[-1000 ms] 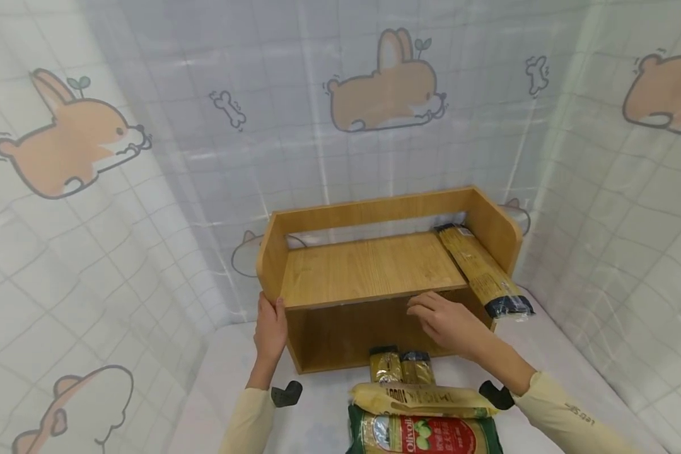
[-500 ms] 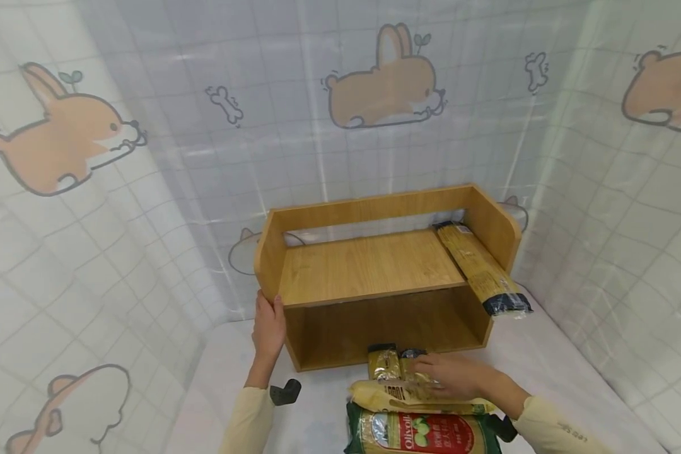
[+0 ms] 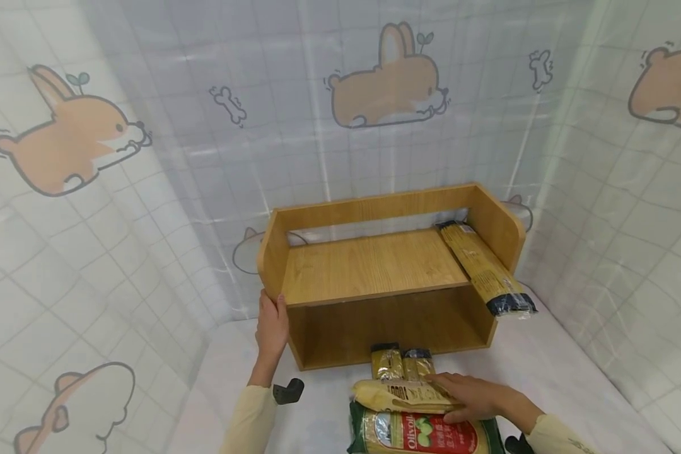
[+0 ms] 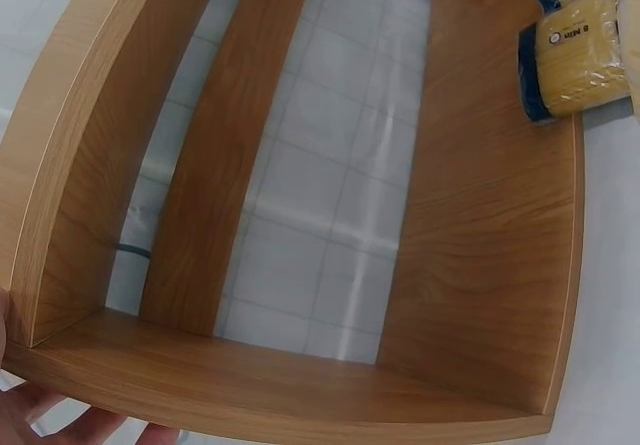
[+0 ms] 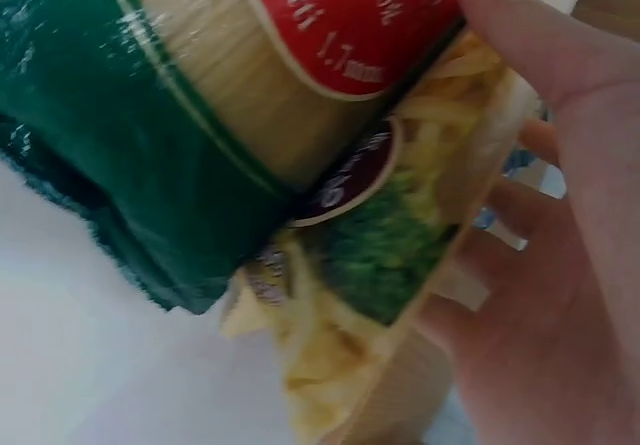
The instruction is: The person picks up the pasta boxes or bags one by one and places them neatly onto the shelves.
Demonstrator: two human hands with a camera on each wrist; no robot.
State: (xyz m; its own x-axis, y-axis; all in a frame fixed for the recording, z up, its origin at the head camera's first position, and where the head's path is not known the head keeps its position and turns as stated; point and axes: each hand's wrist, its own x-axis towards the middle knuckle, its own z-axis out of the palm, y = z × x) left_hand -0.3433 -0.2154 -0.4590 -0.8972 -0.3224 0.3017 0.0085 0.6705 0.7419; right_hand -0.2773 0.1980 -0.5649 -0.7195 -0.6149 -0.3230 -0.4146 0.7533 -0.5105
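A wooden shelf (image 3: 369, 265) stands on the white-covered table, and my left hand (image 3: 272, 328) grips its left side panel. In the left wrist view, the fingers (image 4: 95, 425) show beyond the panel's edge. My right hand (image 3: 473, 397) holds the yellow pasta bag (image 3: 394, 394) at its right part, thumb on the near side and fingers on the far side. Directly in front of it lies a green-ended spaghetti bag (image 3: 425, 435) with a red label; the thumb is close to this label. Behind the yellow bag are two small gold packs (image 3: 387, 364) with dark ends.
A long pack of spaghetti (image 3: 485, 265) with dark ends lies on the shelf's upper board at the right, its near end jutting past the front edge. Below is an open lower compartment (image 3: 369, 328). A patterned curtain (image 3: 261, 157) surrounds the table.
My right hand has come down from the front of the shelf, past the small gold packs, to the yellow pasta bag. The left hand stays on the shelf's side.
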